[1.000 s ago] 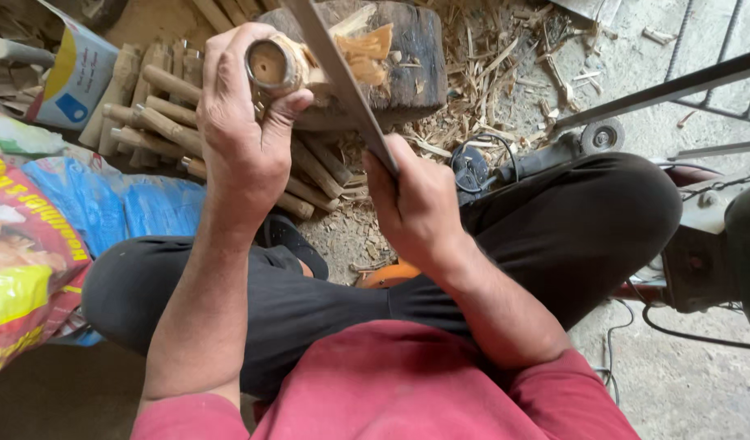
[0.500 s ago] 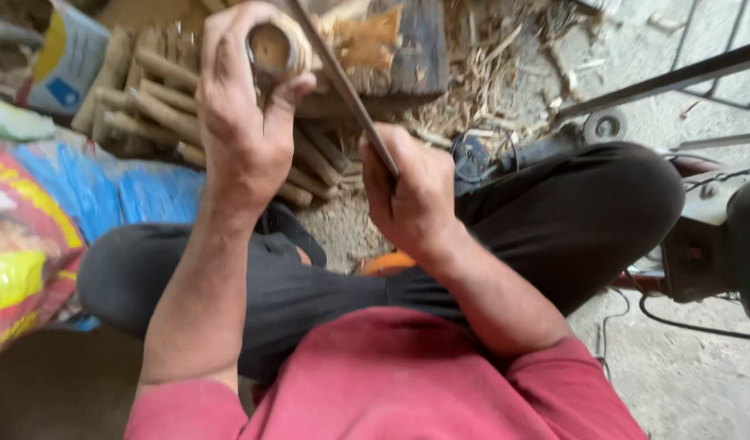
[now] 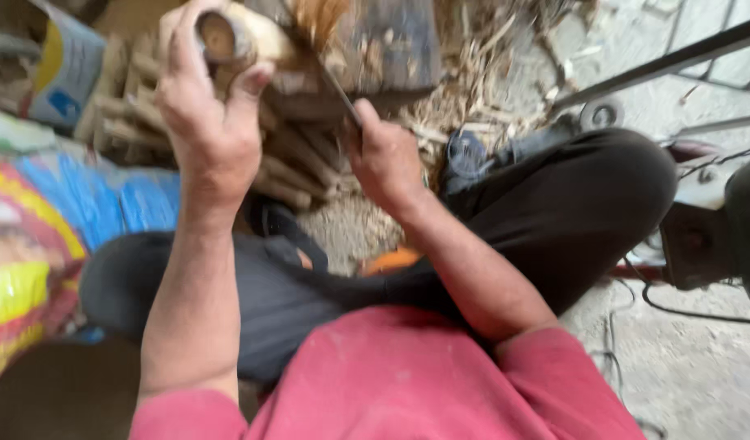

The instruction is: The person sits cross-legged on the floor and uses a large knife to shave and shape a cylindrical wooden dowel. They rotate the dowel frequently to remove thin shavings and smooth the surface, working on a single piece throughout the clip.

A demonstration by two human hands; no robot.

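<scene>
Head view: our left hand [image 3: 208, 122] wraps around a bamboo piece [image 3: 228, 37] held above the wooden block [image 3: 391, 45]; our right hand [image 3: 387, 159] clenches a long blade [image 3: 338, 85] set against it

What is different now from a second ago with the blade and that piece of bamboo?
The blade has gone down along the bamboo piece: the right hand sits lower on it and frayed strips now curl up at the cut. The picture has blurred. The left hand grips the bamboo as before, and the stacked bamboo sticks lie unchanged.
</scene>
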